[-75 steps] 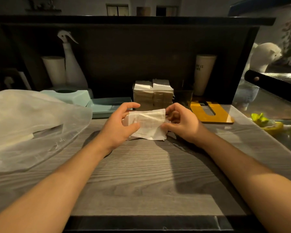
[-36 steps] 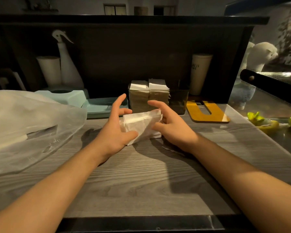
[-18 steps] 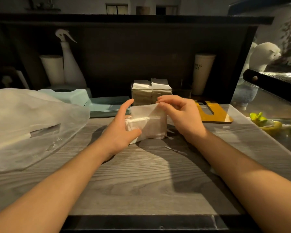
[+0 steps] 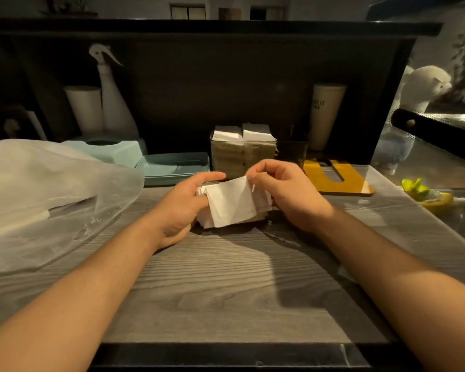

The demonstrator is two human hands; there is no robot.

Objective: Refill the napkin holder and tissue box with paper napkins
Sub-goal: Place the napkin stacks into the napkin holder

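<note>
Left hand (image 4: 181,210) gripping napkin stack (image 4: 232,206), right hand (image 4: 285,194) pinching top sheet's 1 o'clock corner. Looking light, floppy, tearable; better squeezing whole stack's edges.

We see a grey wood-grain bench (image 4: 226,285) with a crumpled clear plastic bag (image 4: 46,194) lying at its left. Against the dark back panel stand a white spray bottle (image 4: 113,103) and, just beside it, a white cup (image 4: 84,108). To the right stands a tall pale cup (image 4: 324,114), with a yellow board (image 4: 341,181) lying flat before it. A white plush animal (image 4: 424,87) sits far right.
</note>
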